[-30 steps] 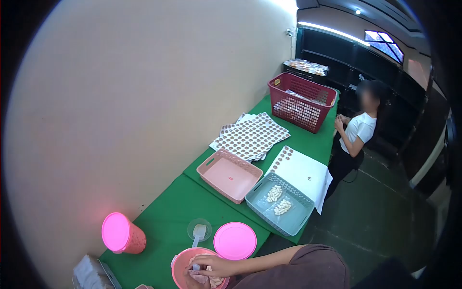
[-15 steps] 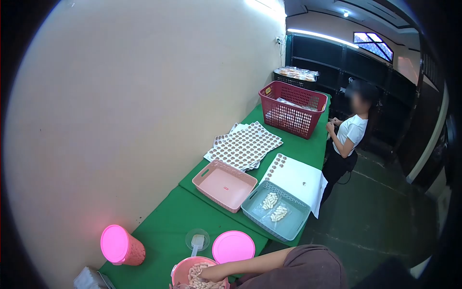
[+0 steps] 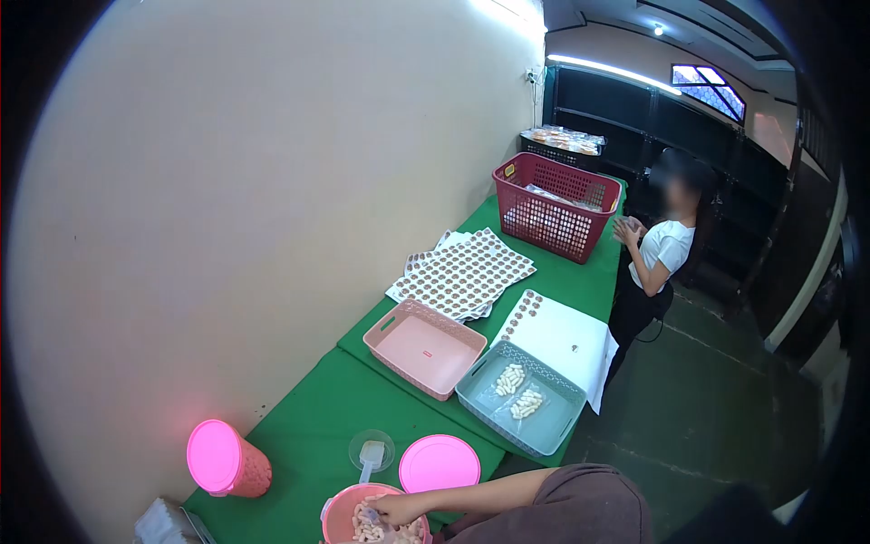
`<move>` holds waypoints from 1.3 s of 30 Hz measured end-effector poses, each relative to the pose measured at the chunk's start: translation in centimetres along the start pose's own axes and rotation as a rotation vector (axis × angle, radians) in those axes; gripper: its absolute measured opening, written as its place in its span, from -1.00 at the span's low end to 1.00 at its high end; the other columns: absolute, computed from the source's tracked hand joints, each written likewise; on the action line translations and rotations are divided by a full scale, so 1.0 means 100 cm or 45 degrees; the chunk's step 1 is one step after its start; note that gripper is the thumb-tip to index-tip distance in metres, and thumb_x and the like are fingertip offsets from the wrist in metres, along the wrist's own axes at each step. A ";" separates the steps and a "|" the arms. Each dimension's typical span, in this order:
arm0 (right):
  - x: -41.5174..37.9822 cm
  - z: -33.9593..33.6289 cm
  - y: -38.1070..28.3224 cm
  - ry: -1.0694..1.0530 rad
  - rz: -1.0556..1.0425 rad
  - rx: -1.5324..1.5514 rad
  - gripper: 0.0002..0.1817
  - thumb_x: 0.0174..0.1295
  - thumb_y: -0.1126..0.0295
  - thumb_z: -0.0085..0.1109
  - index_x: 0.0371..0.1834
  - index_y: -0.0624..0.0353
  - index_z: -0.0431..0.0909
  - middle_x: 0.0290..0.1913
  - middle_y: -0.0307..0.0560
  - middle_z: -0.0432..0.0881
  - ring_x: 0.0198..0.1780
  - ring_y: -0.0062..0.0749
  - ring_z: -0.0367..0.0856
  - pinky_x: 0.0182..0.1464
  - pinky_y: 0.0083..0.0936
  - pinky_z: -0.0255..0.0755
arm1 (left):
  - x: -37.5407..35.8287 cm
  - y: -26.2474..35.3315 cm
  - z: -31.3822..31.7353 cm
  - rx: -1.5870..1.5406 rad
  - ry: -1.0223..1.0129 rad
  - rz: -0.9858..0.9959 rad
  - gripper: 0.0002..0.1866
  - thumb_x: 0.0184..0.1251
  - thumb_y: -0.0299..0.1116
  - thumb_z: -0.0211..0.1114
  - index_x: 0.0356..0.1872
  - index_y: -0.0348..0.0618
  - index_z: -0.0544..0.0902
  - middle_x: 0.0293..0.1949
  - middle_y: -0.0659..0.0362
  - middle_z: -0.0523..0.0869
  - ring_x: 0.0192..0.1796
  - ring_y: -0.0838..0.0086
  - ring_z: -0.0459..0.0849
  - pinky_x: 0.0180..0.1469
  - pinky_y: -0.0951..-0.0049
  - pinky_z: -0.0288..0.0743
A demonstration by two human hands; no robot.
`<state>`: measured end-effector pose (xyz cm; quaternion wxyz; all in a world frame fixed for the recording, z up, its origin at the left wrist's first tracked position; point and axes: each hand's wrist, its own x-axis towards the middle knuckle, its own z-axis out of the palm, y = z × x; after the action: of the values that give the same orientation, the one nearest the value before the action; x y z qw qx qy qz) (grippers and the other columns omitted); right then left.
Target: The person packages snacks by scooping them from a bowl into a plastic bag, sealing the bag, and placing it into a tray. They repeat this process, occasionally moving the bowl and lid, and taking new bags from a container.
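Observation:
My right hand [image 3: 395, 510] reaches from the right over a pink tub [image 3: 337, 515] at the bottom edge. Its fingers curl down among pale, finger-shaped snack pieces [image 3: 364, 529]. Something clear, like thin plastic, shows by the fingertips; what they grip is too small to make out. My left hand is outside the picture. Behind the tub, a white scoop [image 3: 371, 453] rests in a clear round dish [image 3: 387, 442]. A round pink lid [image 3: 439, 464] lies right of it.
A lidded pink container [image 3: 228, 460] stands by the wall. Farther along the green-covered table are a pink basket [image 3: 426, 349], a teal basket [image 3: 535, 426] with two snack bags, label sheets [image 3: 467, 272] and a maroon crate [image 3: 553, 213]. Another person [image 3: 666, 254] stands at the right side.
My right hand has risen slightly out of the snack pieces, and clear plastic now shows beside its fingers. The other person's hands have come up a little, holding something small. The view has shifted slightly.

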<state>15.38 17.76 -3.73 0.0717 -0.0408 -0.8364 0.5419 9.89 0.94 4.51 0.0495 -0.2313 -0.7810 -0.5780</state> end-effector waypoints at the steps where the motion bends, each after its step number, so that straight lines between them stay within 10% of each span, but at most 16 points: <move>1: -0.001 -0.007 -0.010 -0.073 0.413 0.308 -0.65 0.24 0.51 -0.12 0.10 0.31 0.36 -0.39 0.06 0.63 -0.51 -0.32 0.67 -0.49 -0.39 0.58 | 0.001 0.002 0.000 0.063 -0.015 0.041 -0.26 0.28 -0.37 0.25 0.31 -0.36 -0.03 0.06 -0.17 0.45 0.08 0.03 0.47 0.22 0.02 0.30; 15: -0.008 -0.046 -0.038 0.584 0.485 1.114 -0.74 0.36 0.34 0.05 0.04 0.19 0.45 -0.49 -0.21 0.55 -0.57 -0.58 0.54 -0.56 -0.60 0.41 | 0.012 -0.028 0.002 0.489 -0.384 0.386 -0.31 0.20 -0.30 0.32 0.32 -0.32 0.25 0.13 -0.20 0.47 0.18 -0.08 0.44 0.26 -0.03 0.27; 21: -0.015 -0.031 -0.085 0.724 0.149 0.899 -0.67 0.38 0.37 0.04 0.18 0.19 0.38 -0.45 -0.24 0.52 -0.47 -0.58 0.51 -0.40 -0.57 0.44 | 0.006 -0.030 0.005 0.268 -0.748 0.219 -0.28 0.14 -0.35 0.38 0.34 -0.25 0.28 0.17 -0.20 0.45 0.23 -0.07 0.42 0.29 -0.01 0.26; 24: -0.023 -0.027 -0.109 0.460 0.134 0.182 -0.58 0.32 0.31 0.15 0.22 0.13 0.39 -0.26 -0.09 0.53 -0.36 -0.48 0.53 -0.26 -0.45 0.49 | 0.006 -0.035 0.006 0.211 -0.846 0.151 -0.26 0.11 -0.37 0.41 0.34 -0.21 0.29 0.18 -0.19 0.45 0.25 -0.06 0.41 0.31 0.00 0.25; 28: -0.024 -0.019 -0.106 0.520 -0.055 0.070 -0.46 0.25 0.29 0.19 0.27 0.22 0.34 0.04 0.13 0.58 0.02 -0.09 0.59 0.10 -0.28 0.45 | 0.007 -0.036 0.019 0.093 -0.684 0.295 -0.27 -0.03 -0.42 0.44 0.25 -0.24 0.35 0.05 -0.11 0.51 0.11 -0.02 0.49 0.18 0.05 0.34; 30: -0.022 -0.014 -0.087 0.533 -0.276 -0.008 -0.55 0.27 0.33 0.20 0.21 0.17 0.40 0.05 0.01 0.55 -0.01 -0.35 0.59 0.00 -0.45 0.49 | 0.009 -0.032 0.017 0.117 -0.633 0.373 -0.28 -0.08 -0.42 0.46 0.20 -0.29 0.38 0.00 -0.09 0.54 0.07 -0.02 0.52 0.13 0.07 0.39; 37: -0.022 -0.032 -0.091 0.791 -0.328 -0.072 -0.72 0.26 0.49 0.15 0.02 0.27 0.42 -0.21 -0.02 0.67 -0.18 -0.34 0.69 -0.13 -0.43 0.58 | 0.009 -0.040 0.008 0.443 -0.578 0.271 -0.26 0.00 -0.39 0.45 0.25 -0.29 0.31 0.15 -0.14 0.48 0.19 -0.02 0.47 0.24 0.14 0.36; 39: -0.014 -0.030 -0.073 0.606 0.092 0.231 -0.83 0.38 0.45 0.06 -0.06 0.27 0.39 -0.32 -0.08 0.64 -0.26 -0.46 0.67 -0.24 -0.46 0.56 | 0.005 -0.044 0.011 0.340 -0.254 0.153 -0.23 -0.01 -0.40 0.44 0.27 -0.30 0.29 0.09 -0.16 0.50 0.14 -0.05 0.49 0.23 0.10 0.36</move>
<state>17.31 17.23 4.07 0.2503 -0.1905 -0.7420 0.5920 7.82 1.14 0.45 0.0364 -0.3250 -0.8367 -0.4392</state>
